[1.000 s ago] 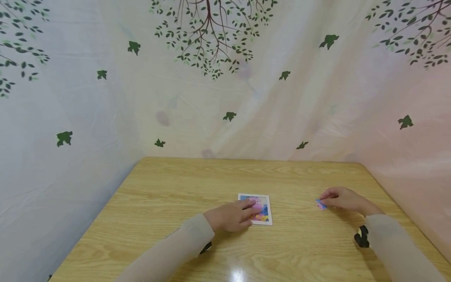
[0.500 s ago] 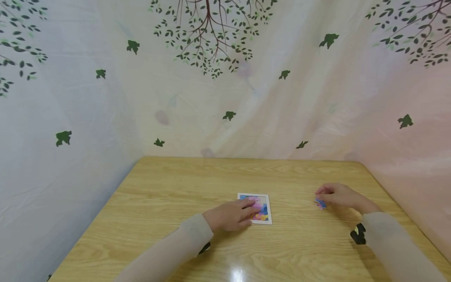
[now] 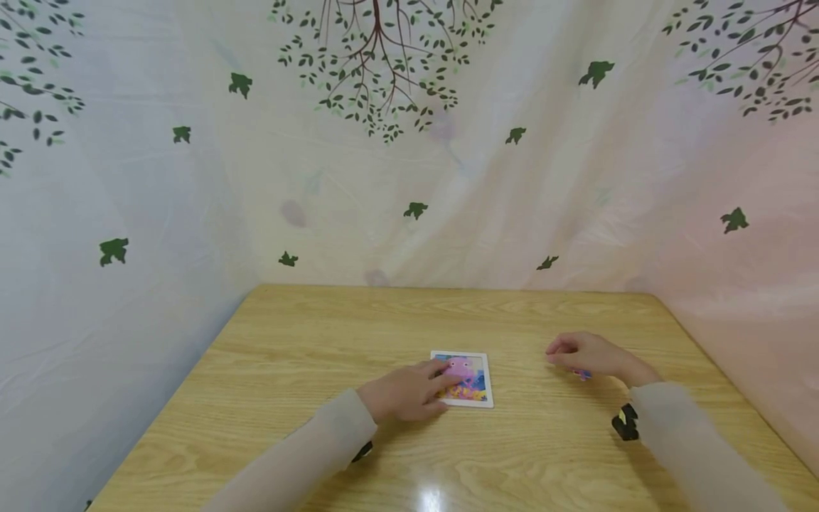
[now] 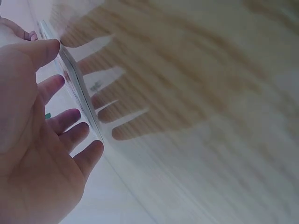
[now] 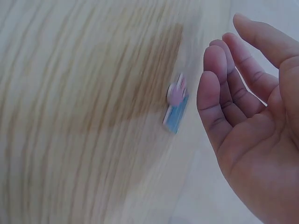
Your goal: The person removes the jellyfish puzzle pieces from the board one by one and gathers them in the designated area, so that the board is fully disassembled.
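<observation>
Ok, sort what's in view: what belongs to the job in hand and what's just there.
Seemingly part of the job:
White-framed picture, partly under the left hand
Small loose piece, near the right hand

Just there:
Wooden table, only as support
Printed cloth backdrop
Black wrist device

In the head view, the table point(image 3: 307, 334) is lit softly and evenly; a small white glare is reflected near the bottom, and soft shadows are cast beside the sleeves point(image 3: 697, 434). In the left wrist view, the wood is washed pale by sheen, broken by dark finger-shaped patches. In the right wrist view, the small piece point(image 5: 176, 105) is blurred and a broad shadow is spread.
</observation>
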Demonstrator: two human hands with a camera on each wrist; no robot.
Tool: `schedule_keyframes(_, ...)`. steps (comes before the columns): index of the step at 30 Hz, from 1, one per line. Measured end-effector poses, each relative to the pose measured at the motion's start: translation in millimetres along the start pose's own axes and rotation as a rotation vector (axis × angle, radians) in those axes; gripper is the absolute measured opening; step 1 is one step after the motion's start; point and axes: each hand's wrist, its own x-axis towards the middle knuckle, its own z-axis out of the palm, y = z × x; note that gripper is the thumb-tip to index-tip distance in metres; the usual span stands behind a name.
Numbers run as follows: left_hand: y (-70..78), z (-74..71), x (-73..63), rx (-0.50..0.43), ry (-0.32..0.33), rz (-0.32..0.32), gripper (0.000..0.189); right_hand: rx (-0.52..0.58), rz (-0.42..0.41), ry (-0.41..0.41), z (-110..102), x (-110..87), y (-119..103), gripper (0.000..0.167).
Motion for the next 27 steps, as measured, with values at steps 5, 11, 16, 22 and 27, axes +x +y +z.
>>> schedule_keyframes(5,0.3,-0.4,-1.3,-0.012,0.018,-0.016,0.061,-0.034,0.019,-0.003,9,7.7,-12,0.031)
schedule_keyframes(11,0.5,0.1,-1.2,-0.008,-0.003,-0.031,0.061,-0.074,-0.030,-0.002,23,20.1,-29,0.022)
schedule_keyframes(16,0.7,2.1,-0.9,-0.009,-0.003,-0.035,0.061,-0.096,-0.082,-0.011,35,34.0,-40,0.016)
schedule_keyframes(22,0.5,2.7,-0.2,0.009,0.007,-0.032,0.060,-0.139,-0.148,-0.015,50,50.9,-53,0.016)
schedule_keyframes(27,1.2,1.5,-0.1,0.018,-0.007,-0.033,0.060,-0.133,-0.150,-0.024,63,61.7,-64,0.019)
